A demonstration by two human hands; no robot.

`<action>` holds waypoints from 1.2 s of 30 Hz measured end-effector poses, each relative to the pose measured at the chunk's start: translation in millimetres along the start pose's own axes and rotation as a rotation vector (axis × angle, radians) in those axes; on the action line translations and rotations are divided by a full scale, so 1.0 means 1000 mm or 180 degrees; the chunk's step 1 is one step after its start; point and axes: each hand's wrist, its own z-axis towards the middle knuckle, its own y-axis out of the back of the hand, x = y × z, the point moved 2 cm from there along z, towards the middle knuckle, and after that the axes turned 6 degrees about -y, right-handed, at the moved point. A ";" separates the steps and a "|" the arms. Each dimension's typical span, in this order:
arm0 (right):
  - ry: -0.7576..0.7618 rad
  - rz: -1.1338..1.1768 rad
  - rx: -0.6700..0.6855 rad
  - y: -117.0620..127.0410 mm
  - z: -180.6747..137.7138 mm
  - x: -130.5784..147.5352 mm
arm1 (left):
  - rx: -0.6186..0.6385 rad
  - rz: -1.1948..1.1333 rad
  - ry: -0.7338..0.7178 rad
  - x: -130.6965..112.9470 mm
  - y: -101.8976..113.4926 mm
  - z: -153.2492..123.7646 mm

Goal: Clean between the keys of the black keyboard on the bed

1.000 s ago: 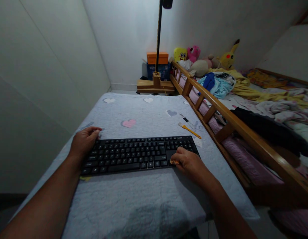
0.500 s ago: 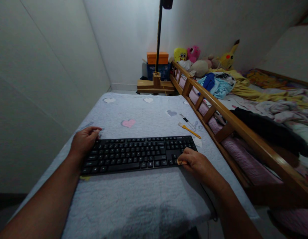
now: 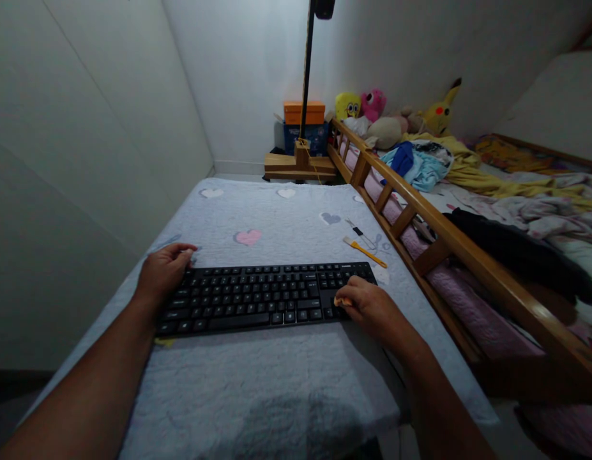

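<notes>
Right hand (image 3: 370, 305): grip narrow, fingertips pinched on small orange-tan piece (image 3: 342, 301), mostly hidden by the fingers, material unclear. It sits over the right part of black keyboard (image 3: 257, 297), by the arrow keys, and blocks some of the number pad. Left hand (image 3: 162, 271): fingers curled, at the keyboard's far left corner, covering it; cannot tell if that grip holds anything. Keyboard lies flat, keys up, long side across the desk (image 3: 257, 377), between the two hands. Black cable (image 3: 394, 367) shows beside the right forearm, near right.

Desk wears a pale blue-grey quilted cover with heart prints, pink one beyond the keyboard, white ones at the far edge. Yellow print peeks out at the keyboard's near left corner. Far right of the keyboard: yellow-handled brush (image 3: 367, 252), bristles pointing far left; just beyond it a thin metal tool (image 3: 357, 231) with a black middle, type unclear.

Right side: wooden bed rail (image 3: 439, 239) runs along the desk, hemming it in. Bed behind it holds black cloth (image 3: 520, 249), blue clothes (image 3: 415, 167), yellow blanket, plush toys at the far end. Beyond the desk: dark pole (image 3: 306, 70) on wooden base (image 3: 281, 167), orange box (image 3: 304, 113) atop a blue one. Pale panel (image 3: 85, 160) on left, white wall at far side, dim light.
</notes>
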 end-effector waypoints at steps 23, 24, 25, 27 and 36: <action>-0.0100 -0.0058 0.0124 -0.005 -0.015 -0.011 | -0.0014 0.0003 0.0044 -0.004 0.001 0.000; -0.0133 -0.0071 0.0138 -0.003 -0.017 -0.013 | -0.0018 -0.0017 0.0044 -0.004 0.001 0.000; -0.0163 -0.0073 0.0154 -0.001 -0.018 -0.015 | -0.0016 -0.0028 0.0040 -0.004 0.001 0.000; -0.0201 -0.0045 0.0184 0.004 -0.018 -0.015 | -0.0013 -0.0037 0.0024 -0.004 0.001 0.000; 0.0314 0.0232 0.0299 -0.004 0.003 0.042 | -0.0006 -0.0103 -0.0010 -0.006 0.002 0.000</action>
